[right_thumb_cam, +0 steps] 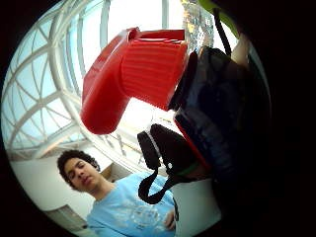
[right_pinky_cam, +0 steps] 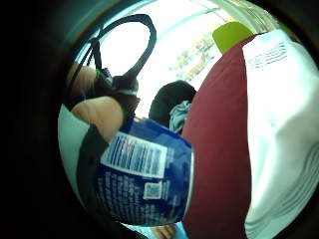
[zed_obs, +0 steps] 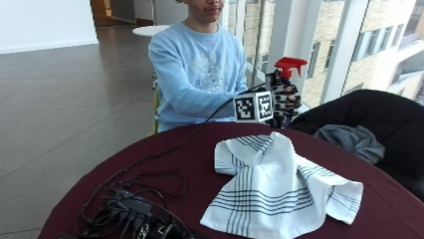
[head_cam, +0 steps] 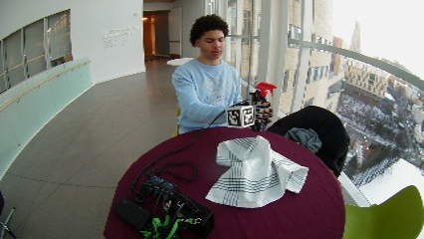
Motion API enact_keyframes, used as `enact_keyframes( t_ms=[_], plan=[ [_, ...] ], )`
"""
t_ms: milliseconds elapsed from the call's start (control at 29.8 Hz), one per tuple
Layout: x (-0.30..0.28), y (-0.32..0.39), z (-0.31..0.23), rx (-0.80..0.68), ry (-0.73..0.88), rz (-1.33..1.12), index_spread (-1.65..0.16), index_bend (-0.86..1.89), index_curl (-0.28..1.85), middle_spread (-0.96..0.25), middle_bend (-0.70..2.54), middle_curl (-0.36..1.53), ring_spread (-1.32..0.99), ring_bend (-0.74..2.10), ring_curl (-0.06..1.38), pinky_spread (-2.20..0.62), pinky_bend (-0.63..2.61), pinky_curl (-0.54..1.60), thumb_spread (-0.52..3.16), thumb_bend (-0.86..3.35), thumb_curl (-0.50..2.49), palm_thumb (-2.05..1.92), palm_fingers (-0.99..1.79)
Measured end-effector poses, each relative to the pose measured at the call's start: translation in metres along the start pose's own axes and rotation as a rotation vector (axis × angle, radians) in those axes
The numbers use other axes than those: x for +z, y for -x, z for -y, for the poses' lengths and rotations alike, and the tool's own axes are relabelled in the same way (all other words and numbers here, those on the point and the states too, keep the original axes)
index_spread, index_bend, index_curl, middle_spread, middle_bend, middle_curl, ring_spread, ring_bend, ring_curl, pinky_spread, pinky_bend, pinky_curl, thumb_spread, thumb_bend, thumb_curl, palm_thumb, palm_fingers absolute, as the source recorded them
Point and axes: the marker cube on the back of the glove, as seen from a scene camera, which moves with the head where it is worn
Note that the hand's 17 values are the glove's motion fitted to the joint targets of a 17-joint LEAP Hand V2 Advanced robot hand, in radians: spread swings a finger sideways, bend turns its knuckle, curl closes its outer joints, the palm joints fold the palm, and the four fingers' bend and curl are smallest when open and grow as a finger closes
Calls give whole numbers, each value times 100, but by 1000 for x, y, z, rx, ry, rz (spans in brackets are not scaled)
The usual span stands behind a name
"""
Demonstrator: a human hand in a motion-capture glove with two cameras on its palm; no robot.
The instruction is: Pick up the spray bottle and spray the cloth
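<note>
From where I stand, the maroon table (zed_obs: 199, 149) fills the lower frame, a tangle of cables (zed_obs: 126, 204) at its lower left. Moving right, the striped white cloth (zed_obs: 278, 189) lies heaped at lower centre. Above it, at upper centre-right, the gloved right hand (zed_obs: 285, 102) wraps its fingers round the spray bottle (zed_obs: 289, 67), held upright and lifted clear of the table, red head on top. The cloth sits below and in front of the hand, so I judge the nozzle must tip down toward it.
</note>
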Motion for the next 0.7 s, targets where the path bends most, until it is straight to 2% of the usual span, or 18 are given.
enact_keyframes(
  t_ms=[369, 704],
  plan=[
    [46, -47, 16, -1, 19, 19, -19, 18, 47, -7, 29, 47, 1, 42, 40, 22, 12, 27, 101, -3, 28, 40, 104],
    [56, -62, 13, 26, 23, -5, -22, 18, 47, -8, 28, 47, -1, 39, 40, 21, 11, 23, 97, -3, 29, 40, 99]
  ],
)
